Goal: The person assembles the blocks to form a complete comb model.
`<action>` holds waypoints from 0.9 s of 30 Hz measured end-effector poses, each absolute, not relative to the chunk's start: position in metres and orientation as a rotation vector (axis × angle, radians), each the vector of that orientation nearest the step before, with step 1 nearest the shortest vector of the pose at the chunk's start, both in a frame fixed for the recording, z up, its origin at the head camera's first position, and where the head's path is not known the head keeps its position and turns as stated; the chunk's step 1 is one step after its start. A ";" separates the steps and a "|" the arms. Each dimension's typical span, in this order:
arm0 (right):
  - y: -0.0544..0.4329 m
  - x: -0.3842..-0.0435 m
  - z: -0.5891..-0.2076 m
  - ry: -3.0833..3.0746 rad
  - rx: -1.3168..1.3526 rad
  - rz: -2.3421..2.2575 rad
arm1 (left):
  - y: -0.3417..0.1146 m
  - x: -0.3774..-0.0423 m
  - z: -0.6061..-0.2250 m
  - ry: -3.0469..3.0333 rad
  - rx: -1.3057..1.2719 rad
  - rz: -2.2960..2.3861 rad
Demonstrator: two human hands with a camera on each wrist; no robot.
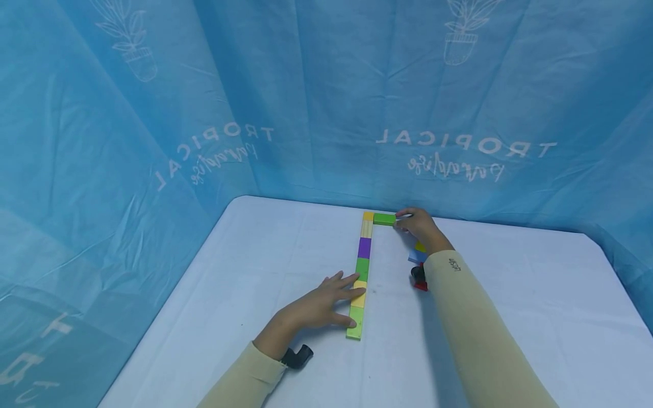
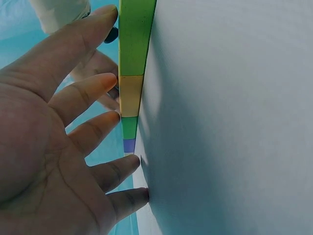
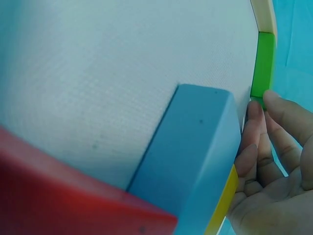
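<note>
A straight row of coloured blocks runs along the white table: light green [image 1: 355, 331], yellow [image 1: 358, 300], green [image 1: 362, 267], purple [image 1: 364, 247], pale wood [image 1: 367, 228] and orange-yellow [image 1: 368, 216] at the far end. My left hand [image 1: 318, 303] is spread, its fingertips touching the near part of this row from the left side. At the far end, a green block [image 1: 385, 219] lies crosswise against the row. My right hand [image 1: 419, 225] pinches this block's right end between thumb and fingers, also visible in the right wrist view [image 3: 279, 156].
Under the right forearm lie a blue block [image 1: 416, 256], a yellow block [image 1: 420, 247] and a red block [image 1: 420, 287], partly hidden. Black wrist cameras sit on both wrists. A blue printed curtain [image 1: 326, 113] hangs behind the table's far edge.
</note>
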State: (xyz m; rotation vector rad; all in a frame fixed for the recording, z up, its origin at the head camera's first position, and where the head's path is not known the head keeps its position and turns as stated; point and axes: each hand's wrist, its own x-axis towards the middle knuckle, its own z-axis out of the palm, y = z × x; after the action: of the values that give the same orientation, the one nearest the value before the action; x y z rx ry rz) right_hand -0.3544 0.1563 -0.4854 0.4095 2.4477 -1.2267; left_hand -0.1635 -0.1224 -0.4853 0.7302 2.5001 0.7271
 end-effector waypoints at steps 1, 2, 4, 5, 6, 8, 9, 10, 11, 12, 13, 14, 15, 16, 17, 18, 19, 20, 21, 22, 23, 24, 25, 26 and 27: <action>0.156 -0.354 -0.485 2.451 0.410 -1.222 | -0.122 -0.163 -0.485 2.500 0.730 0.724; 0.157 -0.354 -0.485 2.454 0.411 -1.216 | -0.122 -0.163 -0.485 2.500 0.730 0.724; 0.157 -0.353 -0.484 2.456 0.421 -1.209 | -0.122 -0.163 -0.485 2.500 0.729 0.722; 0.157 -0.352 -0.483 2.454 0.421 -1.209 | -0.122 -0.163 -0.485 2.499 0.728 0.721; 0.157 -0.352 -0.483 2.454 0.420 -1.207 | -0.121 -0.163 -0.485 2.498 0.725 0.722; 0.158 -0.351 -0.483 2.451 0.422 -1.207 | -0.121 -0.163 -0.485 2.498 0.721 0.721; 0.159 -0.351 -0.483 2.447 0.416 -1.208 | -0.121 -0.164 -0.485 2.498 0.718 0.720; 0.160 -0.351 -0.483 2.439 0.422 -1.212 | -0.121 -0.164 -0.485 2.497 0.716 0.723; 0.161 -0.351 -0.483 2.430 0.423 -1.223 | -0.121 -0.164 -0.486 2.497 0.715 0.722; 0.162 -0.351 -0.483 2.420 0.424 -1.229 | -0.121 -0.164 -0.486 2.497 0.715 0.723; 0.164 -0.351 -0.484 2.406 0.427 -1.238 | -0.121 -0.164 -0.486 2.496 0.716 0.725; 0.166 -0.352 -0.484 2.389 0.431 -1.253 | -0.121 -0.164 -0.487 2.495 0.717 0.729; 0.169 -0.352 -0.484 2.377 0.429 -1.261 | -0.121 -0.164 -0.487 2.495 0.719 0.730; 0.172 -0.352 -0.484 2.365 0.428 -1.268 | -0.121 -0.164 -0.487 2.493 0.721 0.733; 0.175 -0.352 -0.485 2.357 0.421 -1.267 | -0.121 -0.164 -0.488 2.494 0.721 0.732; 0.179 -0.352 -0.485 2.352 0.416 -1.261 | -0.121 -0.164 -0.488 2.497 0.722 0.732; 0.183 -0.352 -0.485 2.343 0.414 -1.262 | -0.121 -0.164 -0.488 2.499 0.719 0.731; 0.187 -0.352 -0.486 2.340 0.409 -1.253 | -0.121 -0.164 -0.488 2.502 0.716 0.730; 0.192 -0.352 -0.487 2.338 0.400 -1.239 | -0.121 -0.164 -0.488 2.505 0.715 0.728; 0.196 -0.352 -0.487 2.340 0.389 -1.220 | -0.121 -0.164 -0.488 2.507 0.713 0.728; 0.200 -0.352 -0.488 2.342 0.381 -1.201 | -0.121 -0.164 -0.488 2.510 0.710 0.727; 0.205 -0.352 -0.489 2.344 0.368 -1.182 | -0.121 -0.164 -0.488 2.511 0.709 0.727; 0.208 -0.351 -0.489 2.347 0.355 -1.164 | -0.121 -0.164 -0.488 2.512 0.708 0.729; 0.212 -0.350 -0.490 2.355 0.338 -1.137 | -0.121 -0.164 -0.488 2.511 0.709 0.730; 0.216 -0.349 -0.490 2.364 0.320 -1.114 | -0.121 -0.163 -0.488 2.512 0.713 0.728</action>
State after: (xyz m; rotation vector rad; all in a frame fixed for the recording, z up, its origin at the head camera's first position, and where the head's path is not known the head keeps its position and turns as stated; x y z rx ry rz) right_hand -0.3489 0.2157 -0.4898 0.3205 2.3644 -1.1142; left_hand -0.1634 -0.1207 -0.4879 0.7126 2.5117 0.7283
